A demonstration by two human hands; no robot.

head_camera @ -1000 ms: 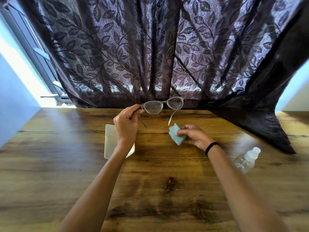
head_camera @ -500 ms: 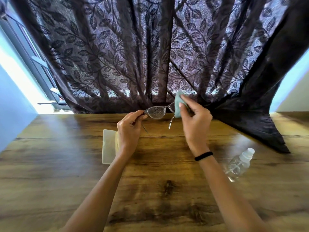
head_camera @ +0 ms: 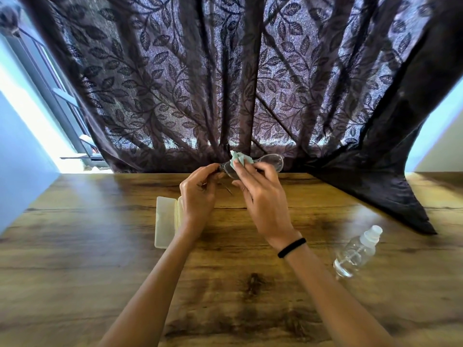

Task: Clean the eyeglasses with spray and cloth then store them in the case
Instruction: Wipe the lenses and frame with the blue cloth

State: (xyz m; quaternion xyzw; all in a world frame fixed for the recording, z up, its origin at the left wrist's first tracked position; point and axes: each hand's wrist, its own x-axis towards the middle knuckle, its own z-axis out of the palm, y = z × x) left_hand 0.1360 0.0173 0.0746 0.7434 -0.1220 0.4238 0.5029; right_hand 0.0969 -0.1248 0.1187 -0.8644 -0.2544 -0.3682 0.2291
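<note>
A: Item one, eyeglasses (head_camera: pixel 271 160); location?

B: Held up above the far edge of the wooden table (head_camera: pixel 100 246), in front of the dark leaf-patterned curtain (head_camera: pixel 175 83); only one lens shows clearly, to the right; the other is mostly covered by cloth and fingers; a thin temple arm shows faintly below, between the two hands, blurred.

A: Item two, left hand (head_camera: pixel 198 196); state?

B: Fingers pinched on the left end of the frame; the exact contact point is hidden behind the fingertips.

A: Item three, right hand (head_camera: pixel 263 194); state?

B: Clasped around the pale green cloth (head_camera: pixel 236 159), pressing it on the left lens; a crumpled tuft of the cloth sticks up above the fingers; the rest is hidden in the grip; a black band (head_camera: pixel 292 247) sits on that wrist.

A: Item four, case (head_camera: pixel 164 221)?

B: Pale, flat on the table, just left of the left wrist; its right part is covered by the wrist, so whether it lies open cannot be told for certain.

A: Item five, spray bottle (head_camera: pixel 355 252)?

B: Clear, white-capped, on the table right of the right forearm, well apart from the hands; it looks tilted, though wide-angle distortion makes that hard to judge; liquid level unreadable.

A: Remainder?

B: Bright window strip at far left, washed out; both forearms cut off by the bottom edge.
</note>
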